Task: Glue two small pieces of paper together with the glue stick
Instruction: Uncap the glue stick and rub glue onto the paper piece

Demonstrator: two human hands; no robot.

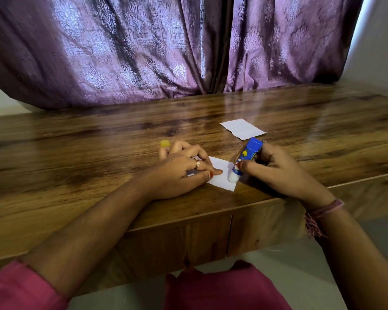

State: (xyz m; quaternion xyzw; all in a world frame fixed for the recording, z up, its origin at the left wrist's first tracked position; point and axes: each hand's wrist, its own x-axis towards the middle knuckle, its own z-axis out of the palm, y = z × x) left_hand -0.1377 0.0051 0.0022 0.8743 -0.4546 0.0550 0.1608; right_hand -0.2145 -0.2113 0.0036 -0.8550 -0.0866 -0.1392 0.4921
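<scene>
Head view: a small white rectangular piece of paper (220,173) is pinned flat near the front edge of the glossy brown wooden table (99,153) by the straightened fingers of the left hand (184,166), while the blue-barrelled glue stick (244,159) is gripped in the curled fingers of the right hand (276,168), its white tip pressed on the sheet. Light, even strokes are best drawn away from the holding fingers, so the sheet is not wrinkled. A second white paper piece (242,129) lies apart, farther back; a yellow cap (165,143) sits just beyond the left fingertips.
</scene>
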